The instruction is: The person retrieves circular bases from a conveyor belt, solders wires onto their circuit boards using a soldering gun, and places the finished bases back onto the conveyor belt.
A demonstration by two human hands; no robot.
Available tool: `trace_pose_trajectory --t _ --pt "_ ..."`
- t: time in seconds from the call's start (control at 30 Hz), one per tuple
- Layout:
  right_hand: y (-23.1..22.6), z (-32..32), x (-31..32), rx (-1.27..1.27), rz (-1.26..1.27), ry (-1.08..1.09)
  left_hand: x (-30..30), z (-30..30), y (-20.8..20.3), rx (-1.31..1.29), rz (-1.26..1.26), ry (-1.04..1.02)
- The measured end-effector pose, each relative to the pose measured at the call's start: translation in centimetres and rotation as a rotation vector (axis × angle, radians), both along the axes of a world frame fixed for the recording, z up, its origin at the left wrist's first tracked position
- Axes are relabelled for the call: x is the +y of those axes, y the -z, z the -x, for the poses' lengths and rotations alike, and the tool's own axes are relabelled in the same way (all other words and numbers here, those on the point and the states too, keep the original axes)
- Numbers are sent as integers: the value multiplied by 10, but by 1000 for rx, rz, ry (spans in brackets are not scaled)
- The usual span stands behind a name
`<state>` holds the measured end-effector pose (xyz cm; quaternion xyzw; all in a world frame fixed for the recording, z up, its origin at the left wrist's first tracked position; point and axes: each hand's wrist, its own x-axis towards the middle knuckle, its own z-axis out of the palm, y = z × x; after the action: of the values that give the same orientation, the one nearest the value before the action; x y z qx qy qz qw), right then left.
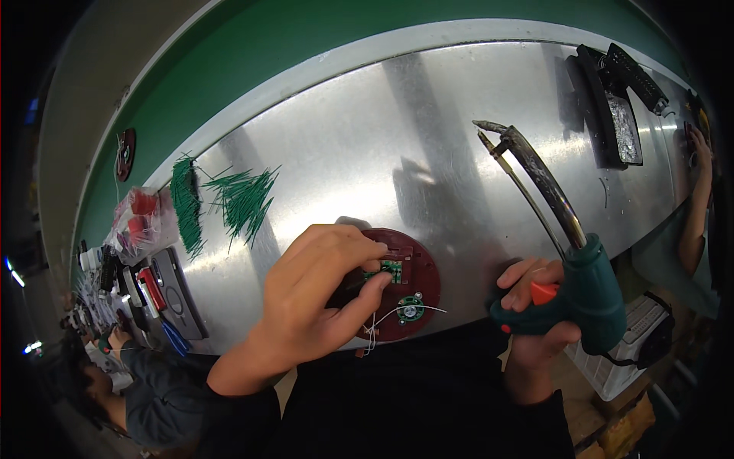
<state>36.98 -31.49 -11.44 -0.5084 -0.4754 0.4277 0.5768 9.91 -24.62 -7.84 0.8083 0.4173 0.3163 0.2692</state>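
Observation:
My right hand (534, 294) grips the teal handle of a soldering gun (595, 294) with a red trigger. Its long metal barrel and thin feed tube point up and to the left, and the tip is above the bench, apart from the work. My left hand (310, 294) is bent over a dark red round housing (424, 268), thumb and fingers curled at a small green circuit board (392, 269). What those fingers hold, if anything, is hidden. Nearer me on the housing sits a small round metal-and-green part (410, 308), with thin white wires beside it.
Green wire pieces (243, 200) lie in two piles on the metal bench (336, 138). At left are a plastic bag with red parts (141, 218), a phone (177, 294) and hand tools. A black tray (612, 115) stands far right. Other people sit at both sides.

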Motion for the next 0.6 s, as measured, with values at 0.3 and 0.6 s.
trace_pose_trajectory --t 0.3,0.6 --pt "7 0 0 1 -77 36 17 16 -17 126 24 49" --pt "1 7 0 -4 -70 66 13 5 6 -104 -43 -78"
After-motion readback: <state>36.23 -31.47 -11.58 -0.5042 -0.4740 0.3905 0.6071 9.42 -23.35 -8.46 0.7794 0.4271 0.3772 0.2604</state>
